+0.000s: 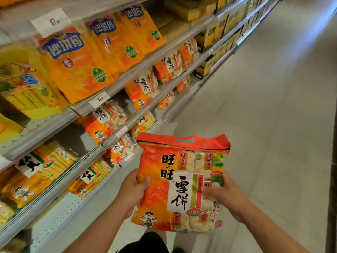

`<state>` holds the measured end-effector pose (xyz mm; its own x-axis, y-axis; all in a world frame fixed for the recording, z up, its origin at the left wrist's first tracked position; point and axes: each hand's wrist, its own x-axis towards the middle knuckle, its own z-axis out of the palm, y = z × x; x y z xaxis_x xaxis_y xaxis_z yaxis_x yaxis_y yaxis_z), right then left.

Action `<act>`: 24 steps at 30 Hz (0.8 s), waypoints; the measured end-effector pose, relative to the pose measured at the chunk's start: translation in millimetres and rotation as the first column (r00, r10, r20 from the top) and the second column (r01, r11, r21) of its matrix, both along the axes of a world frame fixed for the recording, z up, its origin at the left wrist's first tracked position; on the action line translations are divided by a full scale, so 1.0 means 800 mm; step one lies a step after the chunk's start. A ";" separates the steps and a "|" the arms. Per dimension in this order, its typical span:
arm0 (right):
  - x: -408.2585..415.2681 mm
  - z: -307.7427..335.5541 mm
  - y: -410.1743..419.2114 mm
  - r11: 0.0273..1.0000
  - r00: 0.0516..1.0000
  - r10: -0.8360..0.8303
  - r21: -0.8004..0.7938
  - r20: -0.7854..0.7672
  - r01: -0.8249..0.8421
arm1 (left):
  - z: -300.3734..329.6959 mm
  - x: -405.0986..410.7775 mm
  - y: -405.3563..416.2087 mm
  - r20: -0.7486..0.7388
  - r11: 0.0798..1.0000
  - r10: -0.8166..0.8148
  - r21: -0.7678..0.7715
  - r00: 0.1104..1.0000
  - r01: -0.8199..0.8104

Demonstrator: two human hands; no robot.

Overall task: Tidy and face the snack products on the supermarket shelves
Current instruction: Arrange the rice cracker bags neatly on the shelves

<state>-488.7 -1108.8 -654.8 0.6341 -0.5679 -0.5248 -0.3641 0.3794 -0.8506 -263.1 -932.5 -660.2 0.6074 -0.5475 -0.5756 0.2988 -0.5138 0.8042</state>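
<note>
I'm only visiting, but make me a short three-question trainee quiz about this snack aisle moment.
1. True or false: the rice cracker bag rests on a shelf.
2. Which hands grip it? A) left hand only B) right hand only C) both
3. Fill in: the bag's printed front faces the ____.

Key: 1 false, it is held over the floor; 2 C; 3 camera.

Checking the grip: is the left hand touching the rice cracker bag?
Touching. The head view shows the left hand gripping the rice cracker bag's left edge, thumb across its front.
</note>
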 end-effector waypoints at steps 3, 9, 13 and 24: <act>0.046 -0.015 -0.054 0.999 0.998 0.005 -0.040 -0.062 -0.007 | -0.022 0.036 -0.045 -0.024 0.999 0.028 0.016 0.999 -0.028; 0.140 -0.031 -0.177 0.980 0.955 -0.090 -0.196 -0.284 0.034 | -0.060 0.111 -0.162 -0.079 0.997 0.076 0.036 0.994 -0.073; 0.199 -0.030 -0.242 0.978 0.948 -0.038 -0.205 -0.316 -0.029 | -0.067 0.161 -0.221 -0.099 0.991 0.125 0.060 0.987 -0.120; 0.330 -0.105 -0.411 0.960 0.916 0.215 -0.098 -0.340 -0.262 | -0.113 0.228 -0.342 -0.029 0.939 0.319 0.144 0.947 -0.312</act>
